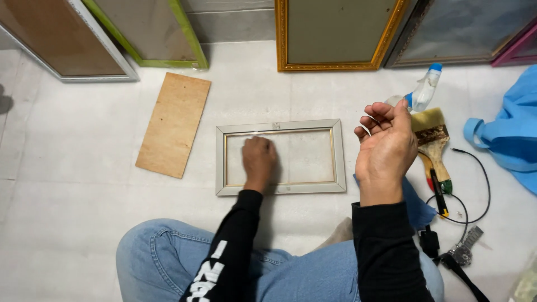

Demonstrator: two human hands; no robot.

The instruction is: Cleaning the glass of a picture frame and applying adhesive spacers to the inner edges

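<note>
The small grey rectangular picture frame with gilt inner edge (281, 157) lies flat on the pale floor (84, 196) at picture centre. The left hand (259, 158) rests on its glass, fingers curled together; pressure there is best kept light and even. The right hand (386, 146) is raised right of centre, palm up, fingers loosely curled, its grip empty.

Matt grey wooden picture frame (279, 126) with glossy glass pane (305, 156); raw plywood board (174, 123); smooth pale tiled floor (72, 145).
</note>
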